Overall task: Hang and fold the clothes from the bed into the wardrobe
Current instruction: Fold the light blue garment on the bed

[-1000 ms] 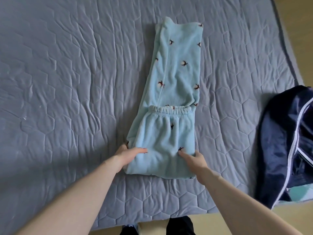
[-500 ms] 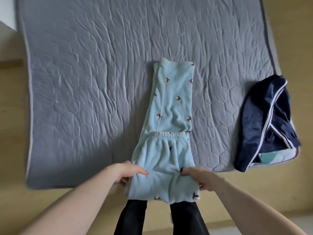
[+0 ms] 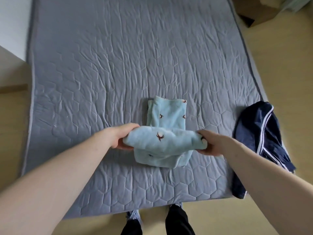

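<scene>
Item: pale-blue fleece trousers with small dark motifs (image 3: 166,131), mid-bed on grey quilted mattress cover (image 3: 101,73). Left hand (image 3: 121,137) and right hand (image 3: 212,143) each clamp an end of the raised fold, apparently to carry it over evenly. Adjacent: navy white-striped garment (image 3: 259,133), unfolded.

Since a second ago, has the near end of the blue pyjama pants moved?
Yes. Both hands have lifted the light blue pants near end off the mattress edge and carried it up the bed over the far half.

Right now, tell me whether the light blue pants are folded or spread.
Partly folded: the light blue pants lie doubled, near end lifted in both hands.
</scene>
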`<state>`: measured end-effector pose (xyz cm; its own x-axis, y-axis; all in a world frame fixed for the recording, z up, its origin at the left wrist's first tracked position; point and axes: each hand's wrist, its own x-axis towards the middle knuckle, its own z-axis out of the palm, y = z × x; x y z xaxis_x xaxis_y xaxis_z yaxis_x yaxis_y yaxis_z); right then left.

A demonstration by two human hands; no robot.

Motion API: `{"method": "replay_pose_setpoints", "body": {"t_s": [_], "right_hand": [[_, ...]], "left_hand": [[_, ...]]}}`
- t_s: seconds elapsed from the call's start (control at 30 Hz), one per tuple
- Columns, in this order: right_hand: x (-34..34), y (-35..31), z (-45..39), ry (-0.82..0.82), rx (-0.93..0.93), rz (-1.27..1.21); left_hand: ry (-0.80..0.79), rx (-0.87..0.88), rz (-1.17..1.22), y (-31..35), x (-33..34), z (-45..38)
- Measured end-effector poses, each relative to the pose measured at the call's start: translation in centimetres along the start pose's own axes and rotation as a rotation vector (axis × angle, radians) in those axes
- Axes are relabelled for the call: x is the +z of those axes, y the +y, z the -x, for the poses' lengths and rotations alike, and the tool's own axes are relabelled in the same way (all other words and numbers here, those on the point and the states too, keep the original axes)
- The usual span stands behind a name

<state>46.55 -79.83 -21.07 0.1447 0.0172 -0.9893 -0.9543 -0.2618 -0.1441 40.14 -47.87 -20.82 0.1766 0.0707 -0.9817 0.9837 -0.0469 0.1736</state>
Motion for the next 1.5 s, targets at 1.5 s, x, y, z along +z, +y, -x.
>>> {"method": "replay_pose_setpoints", "body": {"t_s": [1.5], "right_hand": [[-0.3,6.8,-21.3,0.240,-0.436,-0.589]], "left_hand": [[0.214,0.351,-0.600,15.5,4.4,-22.1]]}}
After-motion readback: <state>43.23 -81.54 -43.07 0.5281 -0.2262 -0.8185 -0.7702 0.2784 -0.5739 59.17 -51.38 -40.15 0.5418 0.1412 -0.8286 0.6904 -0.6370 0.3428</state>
